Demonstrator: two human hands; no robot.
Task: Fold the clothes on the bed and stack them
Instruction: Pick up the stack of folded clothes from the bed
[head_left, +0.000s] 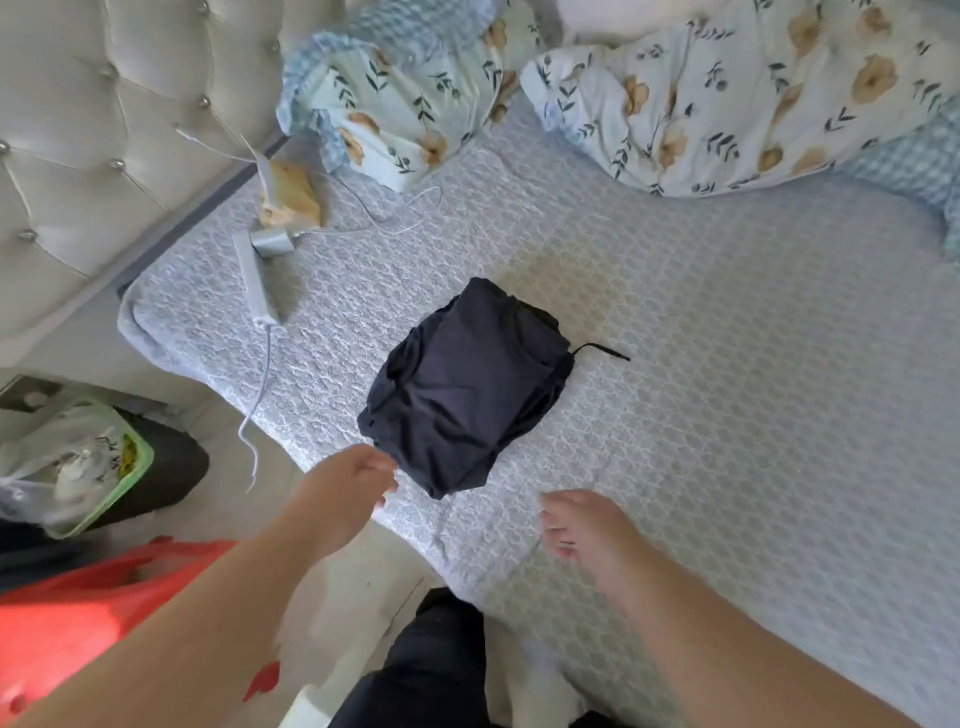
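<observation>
A dark navy garment lies folded into a compact bundle in the middle of the pale quilted bed, with a black drawstring sticking out at its right side. My left hand is at the bundle's near left corner, fingertips touching or just beside the fabric. My right hand hovers over the bed sheet to the near right of the bundle, fingers spread, holding nothing.
A floral duvet and a floral pillow lie at the far side. A white power strip with cables and a small tan item sit at the bed's left corner. Beside the bed are a green bin and a red bag.
</observation>
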